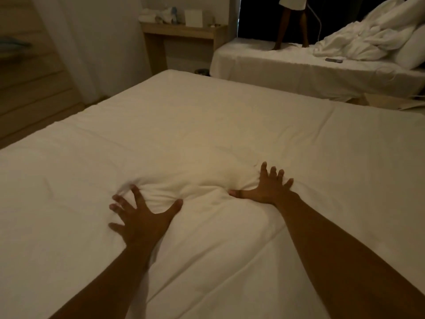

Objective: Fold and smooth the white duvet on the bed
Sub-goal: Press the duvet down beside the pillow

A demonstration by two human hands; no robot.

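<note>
Two bare forearms reach in from 6 o'clock over the white duvet, which covers the near bed from the bottom edge up to about the middle of the view. The left hand, at 7 o'clock from center, lies flat with fingers spread and straight, pressing the fabric. The right hand, at 5 o'clock from center, is likewise splayed and pressing, thumb stretched toward the left. Between them the duvet bunches into a soft puffed ridge with small creases; long shallow folds run diagonally toward 5 o'clock. Elsewhere the cover lies mostly smooth, its far corner at 12 o'clock.

The light is dim and warm. At 9 o'clock a strip of wooden floor shows beside the bed, with a pale wall above it. At 11 to 12 o'clock stands a light wooden shelf unit carrying a white box and some blurred items. At 1 to 2 o'clock is a second bed with rumpled white bedding, a pillow and a small dark object, too small to identify. A person's bare legs stand on that bed against a dark opening.
</note>
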